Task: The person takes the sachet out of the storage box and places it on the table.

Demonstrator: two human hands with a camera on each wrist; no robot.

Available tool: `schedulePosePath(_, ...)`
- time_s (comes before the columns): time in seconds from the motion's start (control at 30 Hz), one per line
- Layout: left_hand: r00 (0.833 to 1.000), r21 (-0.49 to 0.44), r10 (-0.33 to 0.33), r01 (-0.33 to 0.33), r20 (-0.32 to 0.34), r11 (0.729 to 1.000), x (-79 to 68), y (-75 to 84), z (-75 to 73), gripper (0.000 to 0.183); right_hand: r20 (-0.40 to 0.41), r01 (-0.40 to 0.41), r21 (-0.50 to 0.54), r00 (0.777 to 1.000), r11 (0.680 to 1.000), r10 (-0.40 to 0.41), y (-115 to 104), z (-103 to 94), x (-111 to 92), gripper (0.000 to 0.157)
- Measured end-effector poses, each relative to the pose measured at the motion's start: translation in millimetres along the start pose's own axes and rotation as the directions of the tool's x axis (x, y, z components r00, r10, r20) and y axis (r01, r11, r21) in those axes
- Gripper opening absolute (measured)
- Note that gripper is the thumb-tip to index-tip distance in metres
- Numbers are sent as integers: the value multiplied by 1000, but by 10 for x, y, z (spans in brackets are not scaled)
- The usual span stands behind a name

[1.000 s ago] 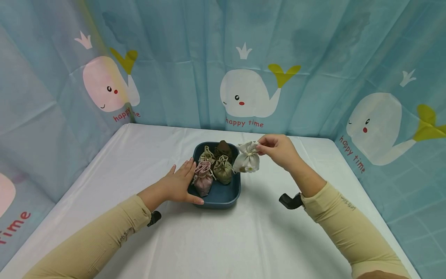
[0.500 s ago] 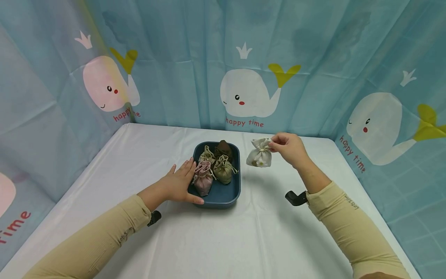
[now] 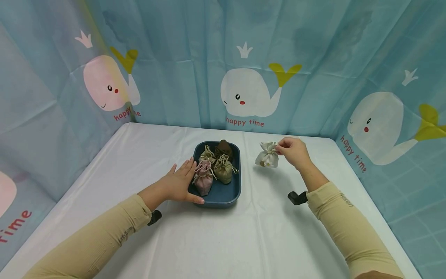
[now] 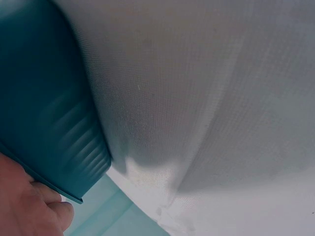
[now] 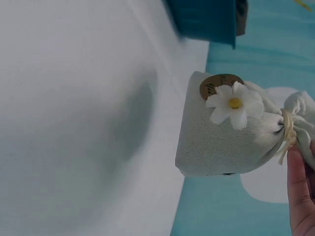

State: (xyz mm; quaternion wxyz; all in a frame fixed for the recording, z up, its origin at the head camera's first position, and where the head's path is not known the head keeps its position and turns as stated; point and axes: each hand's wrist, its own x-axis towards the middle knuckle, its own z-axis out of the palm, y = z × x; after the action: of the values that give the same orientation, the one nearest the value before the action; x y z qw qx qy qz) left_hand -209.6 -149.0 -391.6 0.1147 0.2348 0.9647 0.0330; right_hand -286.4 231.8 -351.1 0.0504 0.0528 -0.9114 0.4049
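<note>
A white drawstring pouch (image 3: pixel 267 155) is pinched by its gathered neck in my right hand (image 3: pixel 293 150), held just above the table to the right of the bin. The right wrist view shows a white flower (image 5: pixel 235 104) and a brown oval label on the pouch (image 5: pixel 221 147). My left hand (image 3: pixel 177 182) rests with spread, straight fingers on the left rim of a dark blue bin (image 3: pixel 223 198). Inside the bin are a pink pouch (image 3: pixel 203 182), an olive pouch (image 3: pixel 223 170), a pale gold pouch (image 3: pixel 207 154) and a brown pouch (image 3: pixel 223 149).
A white cloth (image 3: pixel 216 240) covers the table. Behind it and along both sides hangs a blue curtain (image 3: pixel 174 77) with whale prints. Black wrist cameras stick out below each forearm.
My right hand has carried the white pouch from over the bin's right rim out to the right, and it dips slightly lower now. The left hand and the bin have stayed put.
</note>
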Motion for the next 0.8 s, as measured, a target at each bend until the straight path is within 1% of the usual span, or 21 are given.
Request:
schedulePosePath(0.1,1000,3,3,-2,-3,1000,7,-5,9,132,-5,-14,-11,1000,1000,14,69,12,17,15)
schedulePosePath(0.33,1000,-14,3,-3,-7,1000,1,8,-3,129,-21,-36,3,999,999,36,203,73,48,14)
schedulePosePath(0.57,1000,-23,9,-9,-4,1000,-18,22,-22,128,-14,-99,7,995,995,99,316,141,49,13)
schedulePosePath(0.8,1000,-10,4,-4,-5,1000,-8,16,-11,128,-31,-89,16,996,996,89,363,161,58,14)
